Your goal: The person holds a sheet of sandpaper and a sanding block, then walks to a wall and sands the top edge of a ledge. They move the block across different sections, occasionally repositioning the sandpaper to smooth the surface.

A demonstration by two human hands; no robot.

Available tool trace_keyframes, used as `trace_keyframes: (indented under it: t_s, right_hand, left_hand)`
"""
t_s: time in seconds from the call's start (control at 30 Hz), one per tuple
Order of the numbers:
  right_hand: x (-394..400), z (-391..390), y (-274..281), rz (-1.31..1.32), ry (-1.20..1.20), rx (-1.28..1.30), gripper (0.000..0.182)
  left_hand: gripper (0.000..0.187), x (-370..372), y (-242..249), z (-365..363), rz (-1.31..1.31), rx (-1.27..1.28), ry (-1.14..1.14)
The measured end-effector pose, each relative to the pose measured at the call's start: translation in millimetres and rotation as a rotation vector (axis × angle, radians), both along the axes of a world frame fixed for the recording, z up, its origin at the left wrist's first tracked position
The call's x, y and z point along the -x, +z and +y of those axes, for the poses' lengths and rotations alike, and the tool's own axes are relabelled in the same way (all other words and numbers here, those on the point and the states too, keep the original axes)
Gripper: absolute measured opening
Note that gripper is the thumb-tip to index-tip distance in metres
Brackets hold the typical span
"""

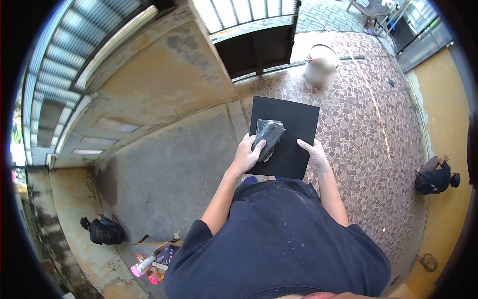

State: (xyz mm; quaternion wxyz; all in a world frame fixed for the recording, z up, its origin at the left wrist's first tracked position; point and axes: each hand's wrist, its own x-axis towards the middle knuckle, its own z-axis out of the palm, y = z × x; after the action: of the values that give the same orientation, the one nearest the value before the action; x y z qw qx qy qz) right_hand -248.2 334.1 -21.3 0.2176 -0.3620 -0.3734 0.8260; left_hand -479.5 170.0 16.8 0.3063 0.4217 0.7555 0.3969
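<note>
A flat black sheet (294,149) is held up in front of the body, tilted slightly. My left hand (248,153) is closed around a dark grey block (269,138) with pale, worn edges, which lies over the sheet's left part; the thumb rests on the block. The sheet's right edge is pinched by my right hand (314,153), thumb on its front face and the other fingers behind it, partly hidden. Pale dust coats the fingers of both hands.
A round white bucket (321,70) stands beyond the sheet. Co-workers crouch by the left wall (102,229) and the right wall (437,175). A box of tools and cans (164,255) sits at lower left; a coiled cable (427,262) lies at lower right.
</note>
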Motion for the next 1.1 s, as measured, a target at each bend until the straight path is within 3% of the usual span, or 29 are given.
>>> trace_keyframes:
  t_s: [0.3, 0.47, 0.57, 0.67, 0.7, 1.1]
  right_hand:
    - [-61, 92, -12, -0.058, 0.056, -0.024, 0.041]
    - [-39, 152, -17, -0.197, 0.135, -0.27, 0.037]
    - [-14, 182, 2, -0.217, 0.068, -0.399, 0.035]
    - [-2, 228, -7, -0.265, 0.128, -0.375, 0.035]
    - [4, 237, 15, -0.23, 0.091, -0.386, 0.035]
    - [17, 366, 23, -0.236, -0.268, -0.331, 0.033]
  left_hand:
    - [0.032, -45, -20, 104, 0.02, -0.006, -0.092]
    - [0.032, -44, -17, 146, 0.016, -0.104, -0.099]
    - [0.034, -36, -10, 179, 0.054, 0.09, -0.066]
    - [0.035, -16, -36, 221, 0.067, 0.014, -0.058]
    - [0.037, -9, -42, 240, -0.006, -0.133, -0.078]
    - [0.037, 18, -48, 417, -0.281, -0.277, -0.071]
